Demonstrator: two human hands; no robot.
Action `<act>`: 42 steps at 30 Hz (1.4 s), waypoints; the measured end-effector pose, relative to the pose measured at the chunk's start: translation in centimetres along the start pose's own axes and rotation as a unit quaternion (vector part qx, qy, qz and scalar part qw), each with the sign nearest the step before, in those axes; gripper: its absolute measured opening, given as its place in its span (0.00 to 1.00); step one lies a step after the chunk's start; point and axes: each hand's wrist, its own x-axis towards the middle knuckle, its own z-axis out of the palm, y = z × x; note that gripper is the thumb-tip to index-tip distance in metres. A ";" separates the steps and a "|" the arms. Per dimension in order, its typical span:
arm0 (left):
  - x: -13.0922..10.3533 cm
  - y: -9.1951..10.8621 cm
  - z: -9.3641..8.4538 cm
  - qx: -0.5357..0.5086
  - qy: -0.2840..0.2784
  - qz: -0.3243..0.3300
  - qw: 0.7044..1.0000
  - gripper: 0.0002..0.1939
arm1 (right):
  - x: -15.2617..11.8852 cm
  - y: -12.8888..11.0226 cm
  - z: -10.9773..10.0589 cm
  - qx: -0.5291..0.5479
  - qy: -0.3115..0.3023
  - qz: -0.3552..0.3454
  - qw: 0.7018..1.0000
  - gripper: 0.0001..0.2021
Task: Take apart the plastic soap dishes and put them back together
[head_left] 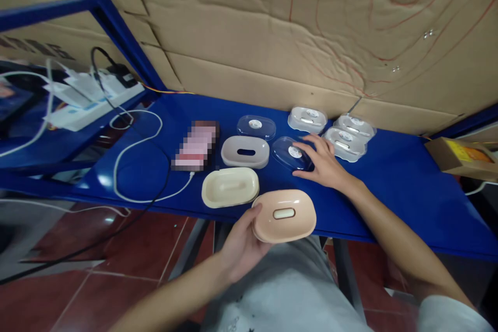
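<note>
My left hand [245,241] grips a peach oval dish, like a soap dish [288,228], at its left side, thumb over the rim. A pale slotted piece shows in the dish's middle. My right hand [324,161] has its thumb and fingers around the right end of a clear plastic lid [286,153] with a round white sticker. Just left of that lid is a whitish oval tray with a slot [233,154]. A cream oval dish [212,189] lies near the table's front edge, beside the peach one. Behind them rests another clear lid [245,127].
Several lidded clear-topped dishes [307,123] stand at the back right of the blue table [408,192]. A phone [196,145] with a white cable [134,142] lies left. A power strip [73,114] is further left. Cardboard [233,36] walls the back; a small box [462,158] sits right.
</note>
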 end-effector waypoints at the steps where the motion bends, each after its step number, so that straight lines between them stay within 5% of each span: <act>1: 0.0 0.0 0.2 -0.001 0.009 -0.002 1.000 0.27 | -0.3 -0.1 -0.1 0.015 -0.007 0.008 1.000 0.40; 7: 0.1 0.6 0.8 -0.024 0.010 -0.026 0.999 0.26 | -0.7 -0.9 -2.7 0.194 -0.013 -0.004 0.981 0.31; 14: 0.4 0.7 -0.1 0.009 -0.097 -0.060 0.993 0.37 | -5.3 -5.8 -5.5 0.307 -0.107 -0.097 0.941 0.37; 24: 0.4 0.5 -0.3 0.043 -0.104 -0.034 0.993 0.37 | -8.0 -7.8 -5.0 0.287 -0.127 -0.089 0.945 0.36; 33: -0.2 0.3 0.5 0.043 -0.042 -0.015 0.998 0.33 | -9.6 -9.0 -1.6 0.255 -0.028 -0.113 0.960 0.40; 42: -0.2 0.3 0.3 0.051 -0.071 -0.034 0.996 0.37 | -10.1 -8.1 -1.6 0.292 -0.068 -0.087 0.950 0.48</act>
